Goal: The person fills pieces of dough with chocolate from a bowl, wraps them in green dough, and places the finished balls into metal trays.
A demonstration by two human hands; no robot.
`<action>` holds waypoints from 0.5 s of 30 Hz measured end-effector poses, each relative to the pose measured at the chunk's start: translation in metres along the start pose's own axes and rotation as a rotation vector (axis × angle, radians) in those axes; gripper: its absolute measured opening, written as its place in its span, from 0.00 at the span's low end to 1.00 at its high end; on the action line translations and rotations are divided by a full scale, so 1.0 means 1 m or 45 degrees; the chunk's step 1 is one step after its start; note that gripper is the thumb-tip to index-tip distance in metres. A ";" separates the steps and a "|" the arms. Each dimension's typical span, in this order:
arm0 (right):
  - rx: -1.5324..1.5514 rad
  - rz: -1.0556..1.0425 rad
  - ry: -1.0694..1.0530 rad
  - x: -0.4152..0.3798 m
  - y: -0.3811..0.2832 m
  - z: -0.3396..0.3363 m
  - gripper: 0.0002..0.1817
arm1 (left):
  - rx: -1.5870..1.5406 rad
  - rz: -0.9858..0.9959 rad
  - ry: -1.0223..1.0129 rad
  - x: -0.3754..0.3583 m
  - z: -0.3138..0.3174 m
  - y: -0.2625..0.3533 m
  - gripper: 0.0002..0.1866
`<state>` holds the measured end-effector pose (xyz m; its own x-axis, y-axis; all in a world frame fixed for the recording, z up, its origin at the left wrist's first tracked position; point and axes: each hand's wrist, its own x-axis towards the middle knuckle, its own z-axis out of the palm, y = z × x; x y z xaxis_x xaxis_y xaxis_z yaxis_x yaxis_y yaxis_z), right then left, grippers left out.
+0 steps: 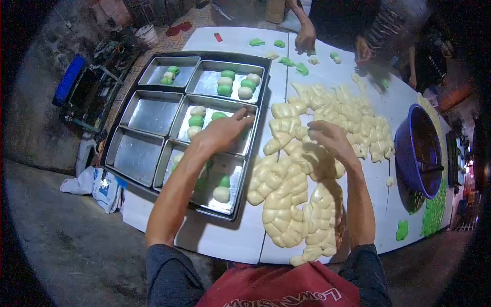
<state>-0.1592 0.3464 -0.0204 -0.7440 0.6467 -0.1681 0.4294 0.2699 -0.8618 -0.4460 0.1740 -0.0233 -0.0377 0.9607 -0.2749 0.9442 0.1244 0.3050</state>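
Writing: white caps on the red top (279,284), cut off by frame edge, full wording n/r; blue print on a white bag (105,188) by the table (230,238), also illegible. Counts: 1 black tray (197,208) on L side of table, w/ 6 metal tins (153,113), 2 across x 3 deep. Dough balls (196,121), green + white, sit in rows in tins: far-L tin 1 row, far-R tin 2 rows of 3, mid-R tin 1 row of 3 plus a green one near the hand; near-R tin partly behind forearm, total uncertain. L hand (225,130) reaches into mid-R tin, fingers extended; can't tell if pinching, underside hidden. R hand (330,139) above the pale dough (284,204), fingers loosely bent + parted. Pale dough = many touching lumps mid-table, too merged to count. Far side: several green dough pieces (302,68), 1 small red item (218,37), co-worker's hand (306,38) at table, 2nd co-worker hand (363,50) to its R. Also 1 blue-purple basin (403,148) at R, 1 white bucket (147,36) on floor, far L.
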 end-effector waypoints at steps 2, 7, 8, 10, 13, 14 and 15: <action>-0.063 0.029 0.022 0.002 0.007 0.001 0.24 | -0.025 -0.047 0.002 -0.014 -0.015 0.009 0.41; -0.096 -0.145 0.023 0.015 -0.026 0.017 0.20 | 0.106 -0.070 0.237 -0.057 -0.046 -0.002 0.41; -0.096 -0.213 0.017 0.018 -0.036 0.026 0.19 | 0.117 -0.160 0.300 -0.065 -0.043 -0.015 0.37; -0.155 -0.318 0.007 0.026 -0.060 0.045 0.16 | 0.147 -0.337 0.427 -0.076 -0.033 -0.042 0.31; -0.368 -0.612 0.004 0.050 -0.073 0.079 0.13 | 0.051 -0.531 0.415 -0.086 -0.021 -0.056 0.24; -0.491 -0.708 0.027 0.057 -0.080 0.090 0.12 | 0.005 -0.475 0.496 -0.086 -0.016 -0.059 0.23; -0.615 -0.803 0.050 0.062 -0.086 0.099 0.11 | 0.070 -0.472 0.489 -0.085 -0.015 -0.059 0.23</action>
<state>-0.2933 0.2926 -0.0046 -0.9059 0.2913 0.3073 0.1146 0.8673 -0.4845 -0.5037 0.0889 -0.0044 -0.4790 0.8778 0.0018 0.8603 0.4690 0.1999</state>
